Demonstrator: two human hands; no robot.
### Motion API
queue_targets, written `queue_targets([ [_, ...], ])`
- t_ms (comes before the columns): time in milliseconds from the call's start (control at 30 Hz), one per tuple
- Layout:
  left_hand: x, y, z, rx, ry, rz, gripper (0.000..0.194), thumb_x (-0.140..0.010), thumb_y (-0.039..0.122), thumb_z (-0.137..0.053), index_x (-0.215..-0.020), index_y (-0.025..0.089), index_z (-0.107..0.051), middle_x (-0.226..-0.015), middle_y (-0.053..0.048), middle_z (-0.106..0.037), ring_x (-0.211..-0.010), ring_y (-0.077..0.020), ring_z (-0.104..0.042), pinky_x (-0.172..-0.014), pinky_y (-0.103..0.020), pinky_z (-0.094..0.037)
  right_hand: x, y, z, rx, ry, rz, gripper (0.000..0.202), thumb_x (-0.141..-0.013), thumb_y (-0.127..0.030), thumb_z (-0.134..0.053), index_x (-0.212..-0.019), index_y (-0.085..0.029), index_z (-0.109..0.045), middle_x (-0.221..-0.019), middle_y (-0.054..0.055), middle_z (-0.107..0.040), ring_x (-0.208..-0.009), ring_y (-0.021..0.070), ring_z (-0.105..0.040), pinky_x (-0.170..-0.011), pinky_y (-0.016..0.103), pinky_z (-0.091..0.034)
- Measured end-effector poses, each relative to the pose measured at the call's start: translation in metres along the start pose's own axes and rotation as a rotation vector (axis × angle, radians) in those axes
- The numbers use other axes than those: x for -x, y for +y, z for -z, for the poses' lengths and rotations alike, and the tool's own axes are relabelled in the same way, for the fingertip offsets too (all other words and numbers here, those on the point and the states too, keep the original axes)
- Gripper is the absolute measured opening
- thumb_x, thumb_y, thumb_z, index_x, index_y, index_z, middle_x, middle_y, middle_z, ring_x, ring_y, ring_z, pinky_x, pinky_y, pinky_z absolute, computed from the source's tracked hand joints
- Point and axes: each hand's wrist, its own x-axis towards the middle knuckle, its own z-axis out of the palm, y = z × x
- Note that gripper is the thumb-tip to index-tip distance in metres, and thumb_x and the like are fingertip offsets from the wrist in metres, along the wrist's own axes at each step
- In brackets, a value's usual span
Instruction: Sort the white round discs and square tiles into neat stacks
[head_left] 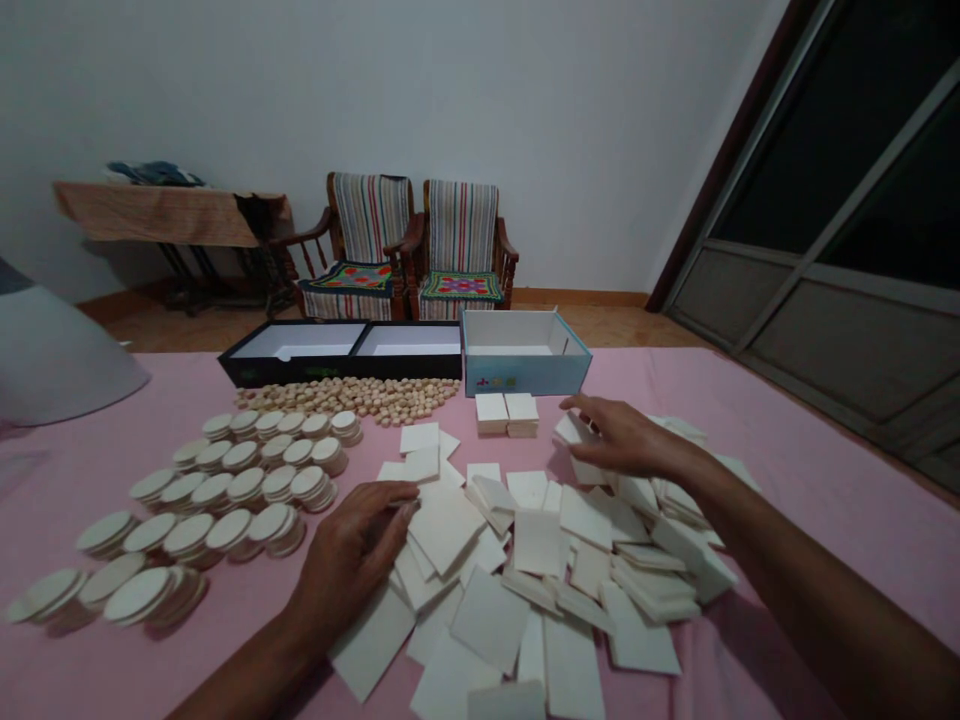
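Observation:
A loose heap of white square tiles [536,540] spreads over the pink cloth in front of me. My left hand [356,545] is at the heap's left edge, thumb and fingers closed on a small tile seen edge-on. At the heap's back right, my right hand [619,435] reaches over some tiles with its fingers apart, the fingertips near a tile [576,430]. Whether it touches that tile is unclear. Two neat stacks of square tiles [507,414] stand side by side just left of my right fingertips.
Rows of round disc stacks [214,490] fill the left side. Behind them lie many small wooden pieces [352,397], a black divided box [341,350] and a light blue box [529,375]. A white lampshade-like cone [60,350] stands far left. Two chairs are beyond the table.

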Motion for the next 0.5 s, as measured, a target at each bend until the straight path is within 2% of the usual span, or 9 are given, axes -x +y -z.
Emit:
queue_targets([
  [67, 0.000, 0.000, 0.000, 0.001, -0.001, -0.003, 0.022, -0.087, 0.034, -0.053, -0.097, 0.020, -0.067, -0.097, -0.006, -0.070, -0.089, -0.0188, -0.066, -0.078, -0.029, -0.054, -0.029, 0.009, -0.001, 0.082, -0.010, -0.152, 0.052, -0.074, -0.035, -0.061, -0.122, -0.015, -0.055, -0.112, 0.012, -0.065, -0.097, 0.0244, -0.062, -0.080, 0.031, -0.045],
  [200, 0.001, 0.000, -0.001, -0.008, -0.006, -0.009, 0.020, -0.087, 0.033, -0.053, -0.097, 0.020, -0.066, -0.097, -0.005, -0.070, -0.090, -0.0184, -0.065, -0.079, -0.030, -0.053, -0.070, 0.023, -0.019, 0.116, -0.011, -0.262, 0.042, -0.071, -0.038, -0.065, -0.106, -0.014, -0.065, -0.098, 0.012, -0.070, -0.092, 0.0260, -0.064, -0.072, 0.028, -0.045],
  [300, 0.001, -0.001, -0.001, -0.003, -0.010, -0.007, 0.020, -0.087, 0.032, -0.053, -0.097, 0.020, -0.066, -0.097, -0.005, -0.070, -0.090, -0.0179, -0.065, -0.080, -0.030, -0.053, -0.081, 0.027, -0.031, 0.102, 0.007, -0.283, 0.040, -0.073, -0.042, -0.065, -0.102, -0.014, -0.067, -0.097, 0.012, -0.071, -0.092, 0.0253, -0.064, -0.071, 0.028, -0.045],
  [400, 0.001, 0.000, 0.000, -0.002, -0.010, -0.003, 0.020, -0.088, 0.031, -0.052, -0.098, 0.020, -0.065, -0.098, -0.006, -0.069, -0.091, -0.0178, -0.065, -0.080, -0.030, -0.053, -0.084, 0.024, -0.035, 0.063, 0.074, -0.260, 0.041, -0.081, -0.042, -0.056, -0.110, -0.014, -0.064, -0.104, 0.012, -0.069, -0.095, 0.0230, -0.064, -0.075, 0.027, -0.044],
  [500, 0.001, 0.000, 0.000, -0.009, -0.007, -0.005, 0.020, -0.088, 0.031, -0.052, -0.097, 0.020, -0.066, -0.098, -0.006, -0.069, -0.091, -0.0183, -0.064, -0.080, -0.030, -0.053, -0.089, 0.016, -0.034, 0.017, 0.127, -0.224, 0.042, -0.085, -0.040, -0.051, -0.117, -0.014, -0.060, -0.102, 0.010, -0.070, -0.094, 0.0212, -0.064, -0.074, 0.026, -0.044],
])
